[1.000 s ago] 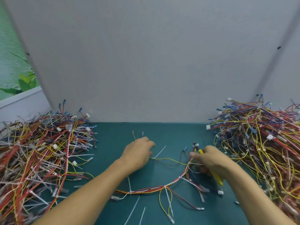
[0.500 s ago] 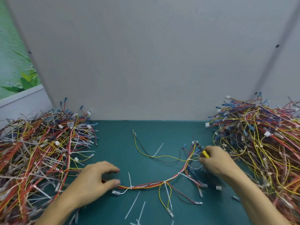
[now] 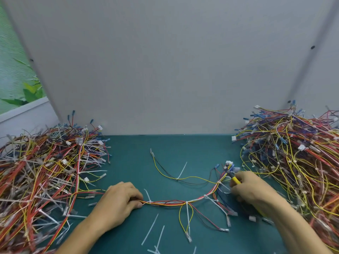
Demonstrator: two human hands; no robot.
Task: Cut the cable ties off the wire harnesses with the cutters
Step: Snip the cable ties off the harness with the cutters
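Observation:
A wire harness [image 3: 176, 201] of red, yellow, white and black wires curves across the green mat, bound by white cable ties [image 3: 186, 203]. My left hand [image 3: 121, 202] pinches its left end against the mat. My right hand [image 3: 251, 189] grips the yellow-handled cutters [image 3: 232, 176], whose dark tip points up-left at the harness's right end near a white connector [image 3: 229, 163]. Most of the cutters is hidden in my fist.
A big pile of harnesses [image 3: 42, 176] fills the left side and another pile [image 3: 297, 156] the right. Loose cut ties [image 3: 152, 229] lie on the green mat [image 3: 132, 162] near the front. A grey panel [image 3: 165, 70] stands behind.
My left hand drew back from the middle of the mat to the harness's left end and took hold of it. My right hand with the cutters shifted only slightly.

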